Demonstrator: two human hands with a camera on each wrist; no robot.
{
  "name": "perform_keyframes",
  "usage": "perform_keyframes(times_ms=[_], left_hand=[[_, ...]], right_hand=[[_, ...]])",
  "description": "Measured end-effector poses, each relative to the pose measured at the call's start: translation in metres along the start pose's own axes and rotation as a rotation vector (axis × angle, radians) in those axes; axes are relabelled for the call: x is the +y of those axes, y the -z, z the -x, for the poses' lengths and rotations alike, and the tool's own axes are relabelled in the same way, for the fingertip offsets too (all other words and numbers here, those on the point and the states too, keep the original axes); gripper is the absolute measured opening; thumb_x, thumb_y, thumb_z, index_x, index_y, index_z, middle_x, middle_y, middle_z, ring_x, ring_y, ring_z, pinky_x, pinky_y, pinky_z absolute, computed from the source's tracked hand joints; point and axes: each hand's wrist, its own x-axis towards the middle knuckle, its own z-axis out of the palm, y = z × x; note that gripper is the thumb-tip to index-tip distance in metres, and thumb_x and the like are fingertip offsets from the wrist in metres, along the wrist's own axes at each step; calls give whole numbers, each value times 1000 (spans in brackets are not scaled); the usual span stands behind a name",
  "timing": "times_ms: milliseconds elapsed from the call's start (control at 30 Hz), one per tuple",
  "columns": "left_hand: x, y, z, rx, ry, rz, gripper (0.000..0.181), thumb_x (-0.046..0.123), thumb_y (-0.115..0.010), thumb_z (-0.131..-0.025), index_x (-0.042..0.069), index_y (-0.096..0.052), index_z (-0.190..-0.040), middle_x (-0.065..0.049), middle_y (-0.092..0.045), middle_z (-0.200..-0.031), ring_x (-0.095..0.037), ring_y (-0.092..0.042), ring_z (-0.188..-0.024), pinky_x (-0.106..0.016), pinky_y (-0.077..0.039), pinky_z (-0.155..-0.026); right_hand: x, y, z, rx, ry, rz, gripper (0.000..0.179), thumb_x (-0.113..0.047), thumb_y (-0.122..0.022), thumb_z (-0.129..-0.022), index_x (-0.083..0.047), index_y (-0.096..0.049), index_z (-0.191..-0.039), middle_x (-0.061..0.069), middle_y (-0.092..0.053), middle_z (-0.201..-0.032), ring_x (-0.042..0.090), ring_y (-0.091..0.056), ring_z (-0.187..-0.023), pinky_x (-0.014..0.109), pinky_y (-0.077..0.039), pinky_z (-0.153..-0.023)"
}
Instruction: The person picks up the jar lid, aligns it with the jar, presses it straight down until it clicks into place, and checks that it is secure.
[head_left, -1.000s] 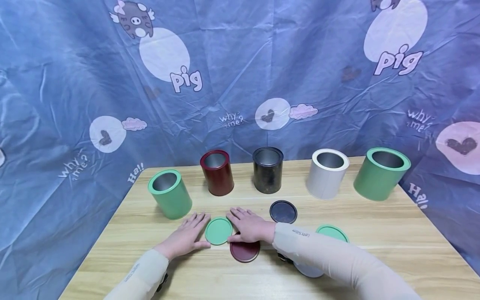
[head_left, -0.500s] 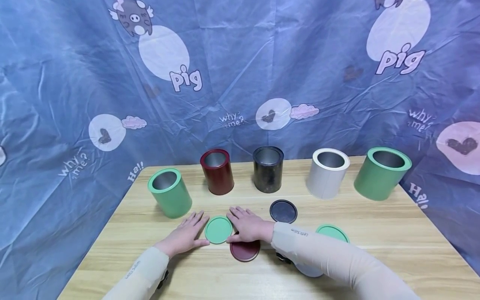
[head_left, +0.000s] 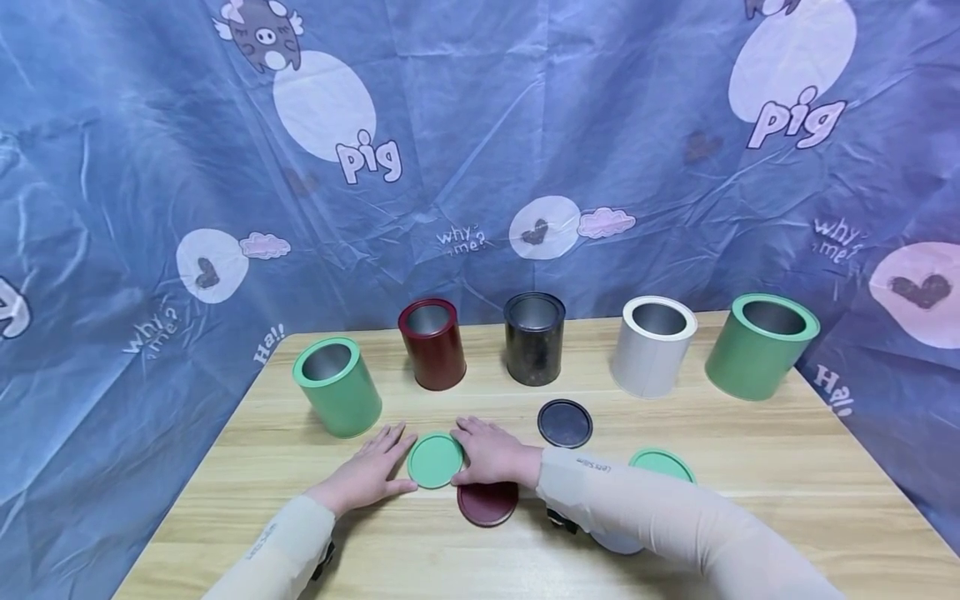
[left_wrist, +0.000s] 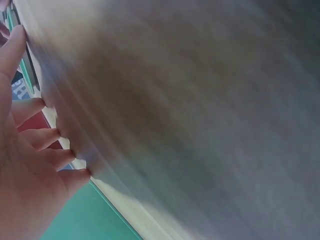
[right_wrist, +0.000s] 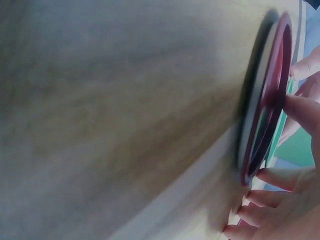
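A round green lid (head_left: pixel 435 461) lies on the table between my two hands. My left hand (head_left: pixel 367 471) rests on the wood to its left, fingers spread, with the thumb and index fingertip near the rim. On the other side, the right hand (head_left: pixel 493 454) lies with its fingertips at the green lid's right edge. Below that hand is a dark red lid (head_left: pixel 487 505), its far part covered. In the right wrist view the right thumb overlaps the red lid's rim (right_wrist: pixel 284 30). Fingertips (left_wrist: pixel 82 173) touch the tabletop in the left wrist view.
Open cans stand along the back: a green can (head_left: pixel 341 392), a red can (head_left: pixel 435 350), a black can (head_left: pixel 534 346), a white can (head_left: pixel 651 354) and a larger green can (head_left: pixel 757 354). A black lid (head_left: pixel 565 423), another green lid (head_left: pixel 663 463) and a whitish lid (head_left: pixel 618 543) lie around the right forearm.
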Motion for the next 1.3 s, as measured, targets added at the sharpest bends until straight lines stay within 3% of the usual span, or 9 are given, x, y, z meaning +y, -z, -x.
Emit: perform_keyframes(times_ms=[333,800,1300], left_hand=[[0,-2,-3,3,7,8,73,42,-68,-87,1,-44,-143,-30,-32,-151,-52,-28,-139,-62,-29,-111],[1,-2,-7,16,-4,-46,71,40,-70,-86,1,-48,-140,-33,-37,-147,-53,-34,-135,-62,-34,-107],[3,1,-8,31,-11,-83,72,43,-71,-81,3,-52,-138,-32,-42,-144,-54,-40,-131,-59,-41,-103]], right_hand=[[4,3,-1,40,24,-32,69,-36,-80,-75,-7,-57,-133,12,-48,-146,31,-43,-137,42,-41,-109],[11,3,-2,29,68,-88,70,-32,-81,-76,-7,-55,-137,11,-48,-147,33,-39,-139,44,-37,-112],[9,3,0,54,94,-36,67,-34,-79,-78,-6,-56,-134,14,-49,-145,33,-42,-137,43,-41,-109]])
